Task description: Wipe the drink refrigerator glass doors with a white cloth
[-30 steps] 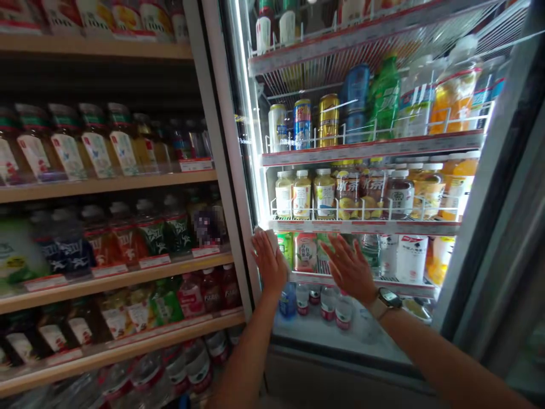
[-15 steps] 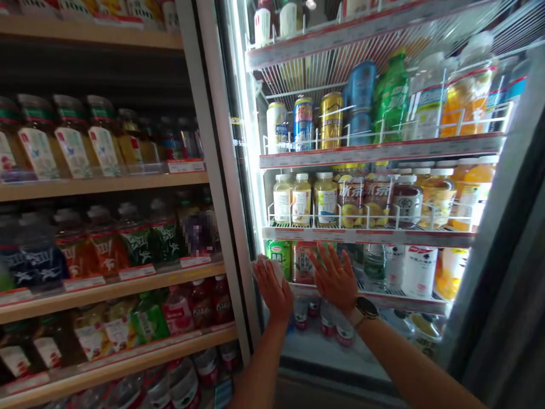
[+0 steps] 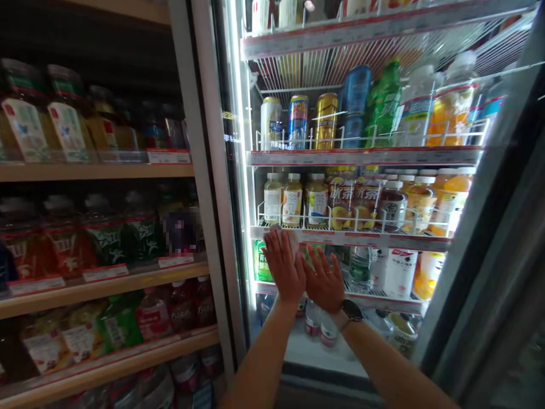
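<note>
My left hand (image 3: pixel 284 267) lies flat with a pale cloth (image 3: pixel 293 238) under its fingers, pressed against the fridge's glass door (image 3: pixel 275 349). Whether the cloth is paper or fabric I cannot tell. Beside it, my right hand (image 3: pixel 326 279) rests on the glass with fingers spread, a ring on one finger and a dark watch (image 3: pixel 352 310) at the wrist. The two hands are close together, with their edges meeting. Behind the glass, a green drink pack (image 3: pixel 263 262) shows left of my left hand, and bottled teas (image 3: pixel 292 201) stand just above.
Lit wire shelves hold cans (image 3: pixel 326 120), a green bottle (image 3: pixel 385 105) and orange drinks (image 3: pixel 453 108). On the left, open wooden shelves (image 3: pixel 106 171) carry rows of bottles. A grey upright post (image 3: pixel 208 187) divides the two units. The dark door edge (image 3: pixel 472 221) runs down the right.
My left hand has slid right and up over the glass with the cloth, closing the gap to my right hand. The view has shifted, so the shelves sit farther left.
</note>
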Motion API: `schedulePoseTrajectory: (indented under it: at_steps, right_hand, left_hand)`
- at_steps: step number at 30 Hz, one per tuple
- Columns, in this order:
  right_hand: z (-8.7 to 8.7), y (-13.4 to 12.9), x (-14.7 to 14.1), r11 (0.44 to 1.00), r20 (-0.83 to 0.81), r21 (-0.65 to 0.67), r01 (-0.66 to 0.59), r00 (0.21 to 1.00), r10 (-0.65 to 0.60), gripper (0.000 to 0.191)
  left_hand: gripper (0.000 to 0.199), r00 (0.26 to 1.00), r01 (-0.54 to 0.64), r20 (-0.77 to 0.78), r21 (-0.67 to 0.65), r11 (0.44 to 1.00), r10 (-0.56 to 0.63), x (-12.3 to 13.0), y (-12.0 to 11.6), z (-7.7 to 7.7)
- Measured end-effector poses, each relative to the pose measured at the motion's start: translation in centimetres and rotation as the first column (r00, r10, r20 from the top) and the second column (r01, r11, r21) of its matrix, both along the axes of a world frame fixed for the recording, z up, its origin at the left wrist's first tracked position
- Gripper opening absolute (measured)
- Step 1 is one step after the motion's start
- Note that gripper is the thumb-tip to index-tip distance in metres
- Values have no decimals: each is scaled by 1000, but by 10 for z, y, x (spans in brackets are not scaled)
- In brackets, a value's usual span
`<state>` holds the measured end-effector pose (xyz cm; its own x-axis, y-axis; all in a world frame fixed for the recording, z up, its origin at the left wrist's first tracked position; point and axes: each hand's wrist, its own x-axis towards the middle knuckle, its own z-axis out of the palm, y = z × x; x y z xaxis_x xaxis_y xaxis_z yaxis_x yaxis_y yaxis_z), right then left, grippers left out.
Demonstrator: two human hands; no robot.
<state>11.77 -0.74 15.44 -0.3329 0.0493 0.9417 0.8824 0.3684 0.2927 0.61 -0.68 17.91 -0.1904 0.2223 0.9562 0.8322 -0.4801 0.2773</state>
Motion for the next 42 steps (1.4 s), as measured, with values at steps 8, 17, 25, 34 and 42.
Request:
schedulePoseTrajectory:
  at_steps: [8,17,25,34,42]
  right_hand:
    - [2,-3,0,999,-2,-52,0,1000,0,64]
    - [1,-3,0,997,9,-71,42,999,-41,67]
    - [0,-3,0,997,-4,-71,26,1000,-26,67]
    - [-2,-1,0,997,8,-64,34,999,-34,67]
    - [11,-16,11,976,0,-183,-121,992,123,59]
  left_hand:
    - [64,990,-119,-72,53,991,123,-16,-4,-115]
    - [66,991,-116,-71,-44,992,112,-14,-10,-122]
    - [65,996,-62,-67,46,997,65,-18,5,-29]
    - [64,973,-83,-211,38,996,89,-23,-9,-138]
    - [66,982,0,-187,-144,990,-27,-6,-27,-74]
